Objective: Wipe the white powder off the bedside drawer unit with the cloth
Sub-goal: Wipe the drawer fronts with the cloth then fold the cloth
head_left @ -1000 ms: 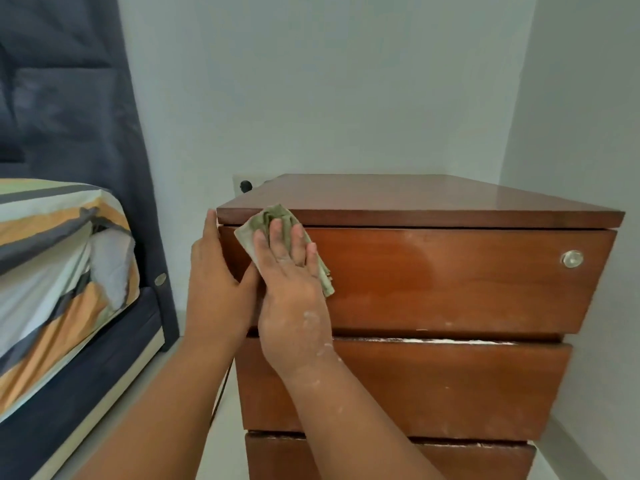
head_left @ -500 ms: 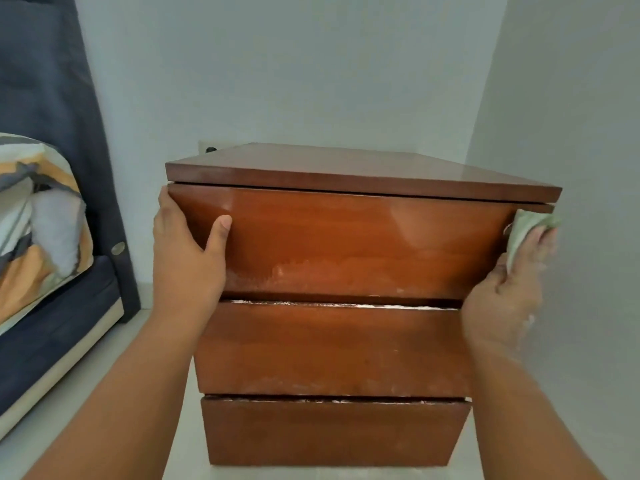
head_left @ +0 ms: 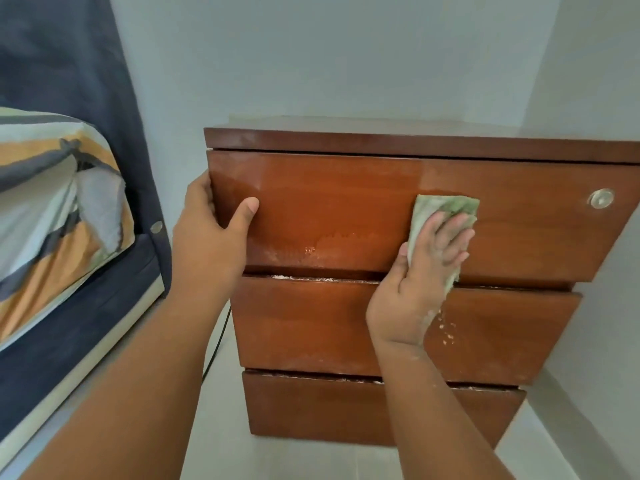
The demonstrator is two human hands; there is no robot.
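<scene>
A brown wooden bedside drawer unit (head_left: 346, 323) with three drawers stands in the corner. My right hand (head_left: 419, 271) presses a folded green cloth (head_left: 440, 209) flat against the top drawer front, right of its middle. My left hand (head_left: 211, 237) grips the top drawer's left edge, thumb on the front. White powder (head_left: 322, 249) smears the lower part of the top drawer and lines the gaps between the drawers. Specks of powder (head_left: 446, 332) dot the middle drawer and my right wrist. A round lock (head_left: 601, 198) sits at the top drawer's right end.
A bed with a striped cover (head_left: 52, 209) and dark blue base (head_left: 79, 327) stands on the left, a dark curtain (head_left: 69, 64) behind it. A black cable (head_left: 216, 344) runs down beside the unit. Walls close in behind and on the right. The floor is pale tile (head_left: 225, 455).
My right hand with the cloth swept from the top drawer's left end to its right end, then back leftward and lower, to right of the middle. My left hand stays on the left edge.
</scene>
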